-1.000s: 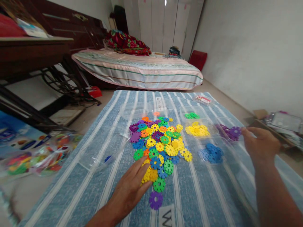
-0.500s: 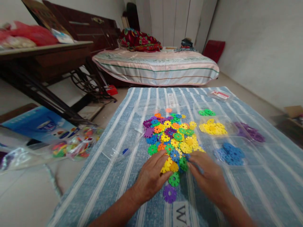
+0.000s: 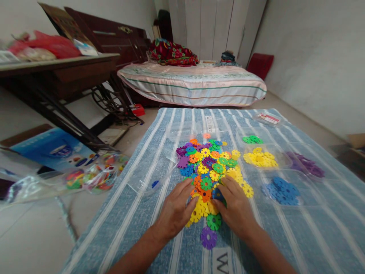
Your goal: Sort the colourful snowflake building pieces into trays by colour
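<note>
Pile of mixed-colour snowflake discs [image 3: 212,167] heaped on the middle of a blue striped mat [image 3: 299,236], spread flat on the floor. Left hand [image 3: 175,209] palm-down on the near left edge of the pile, fingers spread and flat on yellow and orange discs, clasping nothing. Right hand [image 3: 235,207] palm-down on the near right edge, fingers loosely curled over a blue disc; whether any piece is pinched underneath cannot be told. Between the two hands, a green disc [image 3: 213,221] at the pile's near tip, and just beyond it toward the camera a lone purple disc [image 3: 208,238] apart from the heap.

To the right of the pile, sorted groups in clear trays: green [image 3: 251,139] farthest, yellow [image 3: 261,160] next, purple [image 3: 306,165] at the far right, blue [image 3: 281,189] nearest. Left of the pile, a clear tray [image 3: 148,180] with one blue piece. Off the mat on the left, a plastic bag of coloured pieces [image 3: 91,177] and a blue box [image 3: 51,150]. Beyond, a striped mattress [image 3: 194,83] and a dark wooden table [image 3: 57,68].
</note>
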`<action>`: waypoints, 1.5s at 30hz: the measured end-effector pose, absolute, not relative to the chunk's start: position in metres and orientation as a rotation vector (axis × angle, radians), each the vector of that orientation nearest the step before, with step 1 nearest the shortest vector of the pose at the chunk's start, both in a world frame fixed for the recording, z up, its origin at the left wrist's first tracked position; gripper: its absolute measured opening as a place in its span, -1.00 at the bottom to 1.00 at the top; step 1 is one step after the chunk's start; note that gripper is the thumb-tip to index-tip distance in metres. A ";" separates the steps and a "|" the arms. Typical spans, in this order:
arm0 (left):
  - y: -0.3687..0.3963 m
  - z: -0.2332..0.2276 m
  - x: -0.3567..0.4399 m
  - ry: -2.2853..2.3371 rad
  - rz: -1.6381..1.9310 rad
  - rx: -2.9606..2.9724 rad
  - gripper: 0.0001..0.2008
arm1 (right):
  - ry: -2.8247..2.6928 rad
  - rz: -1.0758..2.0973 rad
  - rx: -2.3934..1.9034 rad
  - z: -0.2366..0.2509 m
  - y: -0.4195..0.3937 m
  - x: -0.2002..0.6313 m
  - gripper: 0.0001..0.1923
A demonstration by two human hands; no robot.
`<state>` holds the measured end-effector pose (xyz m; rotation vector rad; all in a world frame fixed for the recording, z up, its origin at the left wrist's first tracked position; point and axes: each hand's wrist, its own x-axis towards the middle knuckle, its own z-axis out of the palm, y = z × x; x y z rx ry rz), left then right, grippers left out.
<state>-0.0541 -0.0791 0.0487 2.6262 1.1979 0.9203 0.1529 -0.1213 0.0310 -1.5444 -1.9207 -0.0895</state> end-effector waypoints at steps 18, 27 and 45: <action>-0.077 0.032 -0.052 1.260 1.129 2.558 -0.86 | -1.813 -0.415 -1.595 0.060 -0.133 0.219 -0.69; -0.076 0.032 -0.051 1.304 1.129 2.528 -0.86 | -1.615 -0.656 -1.886 0.072 -0.140 0.261 -0.65; -0.074 0.027 -0.054 1.369 1.123 2.476 -0.86 | -2.132 -0.019 -1.533 0.039 -0.136 0.157 -0.72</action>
